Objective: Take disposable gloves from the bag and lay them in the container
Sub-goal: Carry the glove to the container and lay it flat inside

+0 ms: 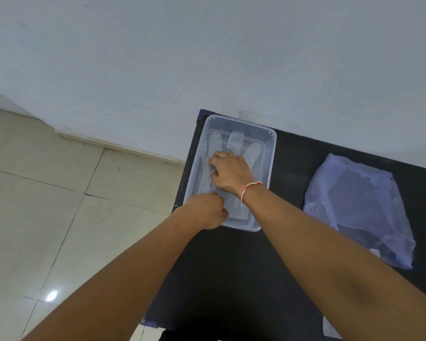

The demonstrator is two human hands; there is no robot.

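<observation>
A clear rectangular plastic container [269, 141] stands at the left end of the black table. Inside it lies a transparent disposable glove [235, 141], its fingers spread toward the far wall. My right hand [229, 172] presses down on the glove in the middle of the container, fingers curled onto the film. My left hand [204, 210] is at the container's near left corner, fingers pinched on the glove's cuff end. A translucent bluish plastic bag [357, 205] lies flat on the table to the right, apart from both hands.
The black table [231, 279] ends just left of the container, with tiled floor [47, 205] below. A grey wall [207, 57] runs directly behind the table. A small piece of clear film [330, 328] lies at the table's near right edge.
</observation>
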